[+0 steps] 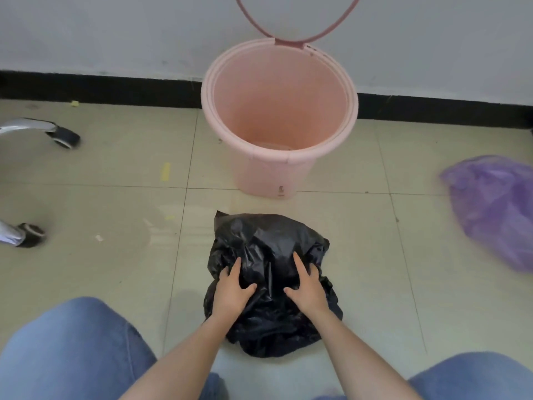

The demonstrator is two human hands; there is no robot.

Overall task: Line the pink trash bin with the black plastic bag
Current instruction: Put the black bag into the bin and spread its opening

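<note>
Head view looks down on a pale tiled floor point(360, 255) that meets a grey wall with a black skirting board point(101, 88) across the upper part of the frame. Open tiles lie to the left and right of the frame's centre. One round pink plastic trash bin point(278, 168) stands upright in the upper centre, near the skirting, unlined, with its pink ring lid point(297, 30) hinged up behind it. One crumpled black plastic bag point(268, 243) lies on the floor in the lower centre, just in front of the bin but apart from it. Both hands rest on top of it: the left hand point(232, 293) and the right hand point(305, 287) lie side by side with fingers point(300, 264) spread and pressed flat into the plastic, not closed round any fold. One loose purple plastic bag point(496, 209) lies at the right edge. Two chair castors point(66, 138) show at the left edge. Two blue denim knees point(75, 350) fill the bottom corners.
</note>
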